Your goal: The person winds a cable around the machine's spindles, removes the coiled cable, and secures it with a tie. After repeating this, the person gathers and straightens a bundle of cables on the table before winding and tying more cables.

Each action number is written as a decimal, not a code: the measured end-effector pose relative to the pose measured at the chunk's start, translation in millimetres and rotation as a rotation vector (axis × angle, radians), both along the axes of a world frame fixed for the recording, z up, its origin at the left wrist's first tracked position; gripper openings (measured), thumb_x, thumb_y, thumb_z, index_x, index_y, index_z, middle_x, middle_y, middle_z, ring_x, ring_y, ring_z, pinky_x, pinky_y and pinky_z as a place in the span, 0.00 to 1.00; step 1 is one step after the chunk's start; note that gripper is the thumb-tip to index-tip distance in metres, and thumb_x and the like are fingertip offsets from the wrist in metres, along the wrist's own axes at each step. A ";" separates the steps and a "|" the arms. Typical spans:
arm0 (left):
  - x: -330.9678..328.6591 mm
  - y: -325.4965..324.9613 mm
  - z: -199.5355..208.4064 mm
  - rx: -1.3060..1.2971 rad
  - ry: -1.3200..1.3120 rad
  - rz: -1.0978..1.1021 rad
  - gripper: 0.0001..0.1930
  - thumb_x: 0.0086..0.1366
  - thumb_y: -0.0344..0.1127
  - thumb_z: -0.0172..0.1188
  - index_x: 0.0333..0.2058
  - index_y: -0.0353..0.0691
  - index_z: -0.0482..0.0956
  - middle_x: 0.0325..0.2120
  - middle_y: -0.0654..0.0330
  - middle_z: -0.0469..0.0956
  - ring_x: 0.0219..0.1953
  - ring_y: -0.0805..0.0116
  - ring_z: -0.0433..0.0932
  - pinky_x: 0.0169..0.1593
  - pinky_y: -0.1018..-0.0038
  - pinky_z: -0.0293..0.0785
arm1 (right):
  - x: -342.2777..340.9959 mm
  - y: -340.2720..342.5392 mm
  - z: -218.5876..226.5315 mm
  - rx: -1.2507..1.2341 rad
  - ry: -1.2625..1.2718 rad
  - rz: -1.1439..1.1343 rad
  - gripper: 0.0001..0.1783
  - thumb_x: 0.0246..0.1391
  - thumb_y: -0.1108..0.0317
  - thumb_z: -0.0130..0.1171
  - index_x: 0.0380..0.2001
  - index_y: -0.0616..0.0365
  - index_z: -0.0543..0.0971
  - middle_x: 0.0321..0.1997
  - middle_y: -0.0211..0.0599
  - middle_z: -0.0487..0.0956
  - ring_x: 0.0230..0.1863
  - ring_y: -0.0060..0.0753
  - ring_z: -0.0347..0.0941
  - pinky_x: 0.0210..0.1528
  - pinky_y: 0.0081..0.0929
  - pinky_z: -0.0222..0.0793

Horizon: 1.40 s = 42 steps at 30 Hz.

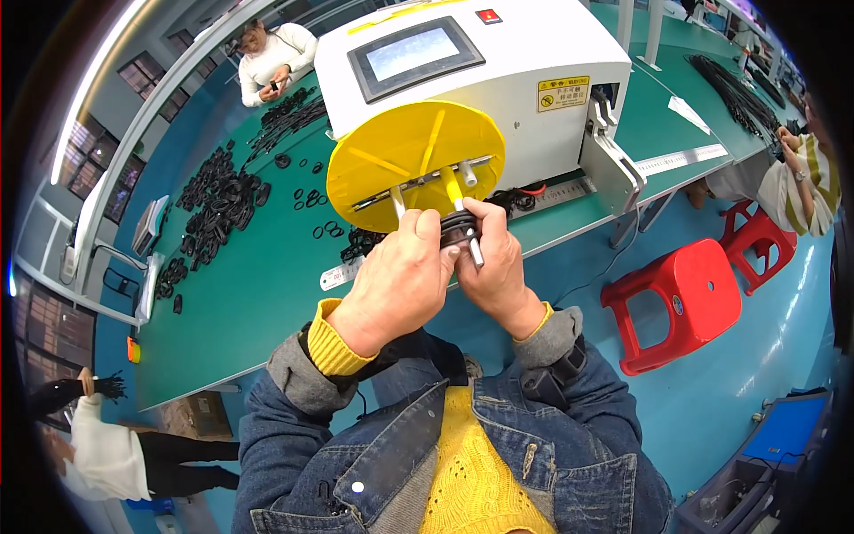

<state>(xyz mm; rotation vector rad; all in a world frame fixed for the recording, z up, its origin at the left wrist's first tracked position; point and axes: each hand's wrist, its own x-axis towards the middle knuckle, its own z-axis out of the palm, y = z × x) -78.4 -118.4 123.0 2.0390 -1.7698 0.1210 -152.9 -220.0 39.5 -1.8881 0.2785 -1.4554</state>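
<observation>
Green matte tabletop [267, 285] is strewn with many black cable coils [218, 200]. One black cable bundle [461, 229] is gripped by both hands, left hand [396, 276] and right hand [498, 267], fingers closed around it, just before one round yellow plastic disc [414, 160] on one white boxy winding machine [525, 80].

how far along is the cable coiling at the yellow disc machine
Done: many finished black cable coils lie on the green bench. In hand: the left hand and right hand together grip one black coil on the metal pins in front of the yellow disc of the white machine. Left: this coil is not yet off the pins; loose black cable lies farther along the bench.
</observation>
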 end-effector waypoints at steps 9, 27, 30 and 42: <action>-25.3 14.9 -4.1 0.061 -0.067 0.021 0.09 0.59 0.33 0.52 0.30 0.34 0.63 0.22 0.47 0.71 0.23 0.46 0.72 0.26 0.57 0.67 | -30.7 23.1 3.9 0.056 0.160 -0.075 0.19 0.43 0.76 0.56 0.39 0.65 0.64 0.26 0.48 0.75 0.26 0.50 0.74 0.27 0.36 0.70; -28.4 50.5 -118.5 0.323 0.970 -0.285 0.39 0.47 0.41 0.68 0.51 0.25 0.59 0.44 0.47 0.68 0.46 0.64 0.69 0.50 0.70 0.64 | -71.1 58.5 -93.5 0.002 0.541 0.214 0.11 0.43 0.76 0.49 0.31 0.63 0.62 0.15 0.51 0.72 0.19 0.53 0.72 0.20 0.43 0.67; -31.2 51.0 -120.1 0.413 0.923 -0.156 0.44 0.42 0.44 0.70 0.50 0.21 0.57 0.43 0.41 0.68 0.47 0.61 0.70 0.48 0.70 0.66 | -70.5 59.4 -98.7 0.007 0.529 0.226 0.11 0.43 0.75 0.49 0.31 0.63 0.62 0.15 0.51 0.72 0.19 0.53 0.72 0.20 0.42 0.67; -8.9 67.1 -136.3 0.589 0.798 -0.336 0.21 0.46 0.39 0.66 0.37 0.33 0.72 0.24 0.53 0.76 0.30 0.63 0.76 0.37 0.69 0.71 | -54.0 57.8 -85.5 -0.355 0.982 0.337 0.07 0.45 0.71 0.51 0.27 0.62 0.65 0.16 0.46 0.73 0.21 0.51 0.73 0.22 0.39 0.68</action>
